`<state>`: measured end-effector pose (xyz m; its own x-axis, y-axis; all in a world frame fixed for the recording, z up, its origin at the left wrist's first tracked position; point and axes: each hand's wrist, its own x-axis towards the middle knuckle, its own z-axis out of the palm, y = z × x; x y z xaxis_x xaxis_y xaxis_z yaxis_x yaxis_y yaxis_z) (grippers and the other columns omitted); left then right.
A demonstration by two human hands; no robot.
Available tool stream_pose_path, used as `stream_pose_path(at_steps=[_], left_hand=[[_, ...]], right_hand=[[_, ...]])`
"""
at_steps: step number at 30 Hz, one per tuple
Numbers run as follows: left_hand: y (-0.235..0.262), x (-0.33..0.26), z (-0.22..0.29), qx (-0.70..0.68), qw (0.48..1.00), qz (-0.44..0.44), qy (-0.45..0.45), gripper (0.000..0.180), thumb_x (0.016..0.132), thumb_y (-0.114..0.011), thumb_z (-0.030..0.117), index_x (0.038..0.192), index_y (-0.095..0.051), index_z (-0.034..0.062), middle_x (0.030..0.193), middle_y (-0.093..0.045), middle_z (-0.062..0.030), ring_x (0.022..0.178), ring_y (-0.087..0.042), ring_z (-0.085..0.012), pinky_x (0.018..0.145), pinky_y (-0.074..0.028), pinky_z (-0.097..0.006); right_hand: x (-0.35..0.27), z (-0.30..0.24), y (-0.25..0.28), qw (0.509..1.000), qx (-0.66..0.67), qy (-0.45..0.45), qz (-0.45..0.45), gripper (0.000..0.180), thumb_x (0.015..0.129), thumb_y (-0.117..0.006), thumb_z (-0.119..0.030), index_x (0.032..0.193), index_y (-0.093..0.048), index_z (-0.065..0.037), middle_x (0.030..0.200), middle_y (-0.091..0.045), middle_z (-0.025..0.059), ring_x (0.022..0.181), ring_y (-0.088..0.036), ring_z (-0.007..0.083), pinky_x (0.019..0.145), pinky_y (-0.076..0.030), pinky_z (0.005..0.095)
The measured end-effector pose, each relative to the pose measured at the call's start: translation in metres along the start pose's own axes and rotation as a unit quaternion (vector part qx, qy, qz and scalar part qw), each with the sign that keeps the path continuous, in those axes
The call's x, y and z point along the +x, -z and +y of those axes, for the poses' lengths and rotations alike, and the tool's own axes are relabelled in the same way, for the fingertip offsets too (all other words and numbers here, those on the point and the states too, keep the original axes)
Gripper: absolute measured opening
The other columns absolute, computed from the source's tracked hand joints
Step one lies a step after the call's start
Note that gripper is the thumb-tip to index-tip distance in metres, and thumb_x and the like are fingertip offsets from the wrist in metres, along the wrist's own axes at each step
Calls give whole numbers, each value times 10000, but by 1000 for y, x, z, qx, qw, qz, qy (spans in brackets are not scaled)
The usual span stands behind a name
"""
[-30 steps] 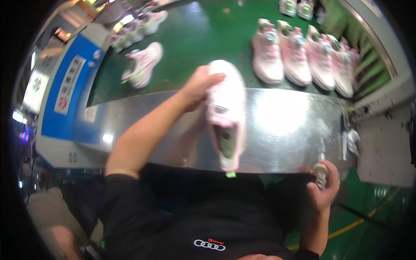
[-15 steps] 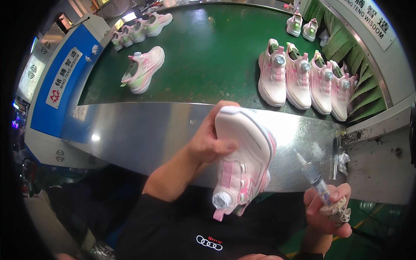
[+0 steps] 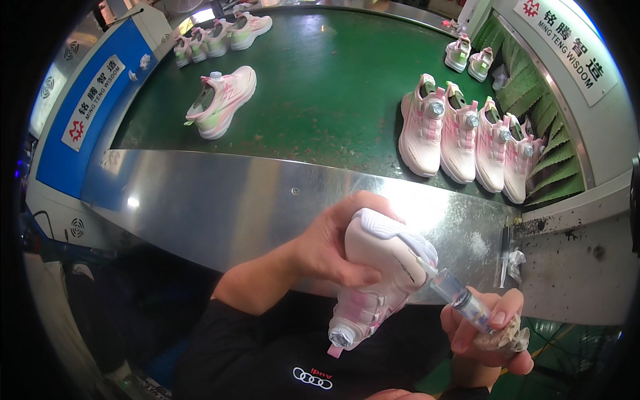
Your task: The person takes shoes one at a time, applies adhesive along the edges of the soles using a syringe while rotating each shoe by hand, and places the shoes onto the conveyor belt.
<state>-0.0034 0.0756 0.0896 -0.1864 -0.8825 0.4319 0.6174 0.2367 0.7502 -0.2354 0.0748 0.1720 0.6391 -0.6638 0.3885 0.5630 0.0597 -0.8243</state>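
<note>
- Pink-and-white sneaker (image 3: 377,263) is held above the near edge of the metal bench front (image 3: 247,193), in front of the person's black shirt (image 3: 267,347); it is tilted, toe away, its silvery dial (image 3: 343,335) at the lower end toward the body.
- Left hand (image 3: 333,248) grasps this sneaker round the toe, thumb across the upper, other fingers behind near the white sole (image 3: 380,225).
- Right hand (image 3: 490,327) grips a clear syringe (image 3: 457,293) and a crumpled, pale wad (image 3: 505,338) together; the syringe's tip points at the sole's edge, though whether it touches, I cannot tell.
- Another syringe (image 3: 504,257) lies on the metal at the right, just beside a crumpled white scrap (image 3: 515,261).
- Beyond the metal, on a green surface (image 3: 327,87), one similar sneaker (image 3: 227,103) sits alone at left.
- Four more sneakers (image 3: 421,143) stand in a row at right, toes toward the person, near green strips (image 3: 557,143).
- Farther back are two sneakers (image 3: 457,53) at right and a close-set group (image 3: 251,30) at upper left.
</note>
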Motion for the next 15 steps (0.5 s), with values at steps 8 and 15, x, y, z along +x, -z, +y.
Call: stream_pose_path(at_steps=[8,15], left_hand=[[-4,-1,9,64,998,-15,13,661,564,-771,23,1150,-466,59,1055,-572,-182,1011,-574,-274,856,-477,-387],[-5,-2,7,23,999,11,19,654,573,-770,31,1151,-465,53,1061,-571,-180,1014,-573,-264,863,-470,-378]], right_hand=[[1,2,-3,999,-2,-28,34,523,786,-608,-548,1032,-454,-114,622,-579,131,538,-406,161,434,-294,254],[1,1,-4,999,-27,-20,41,538,795,-593,-553,1029,-449,-90,625,-572,135,547,-422,183,431,-299,258]])
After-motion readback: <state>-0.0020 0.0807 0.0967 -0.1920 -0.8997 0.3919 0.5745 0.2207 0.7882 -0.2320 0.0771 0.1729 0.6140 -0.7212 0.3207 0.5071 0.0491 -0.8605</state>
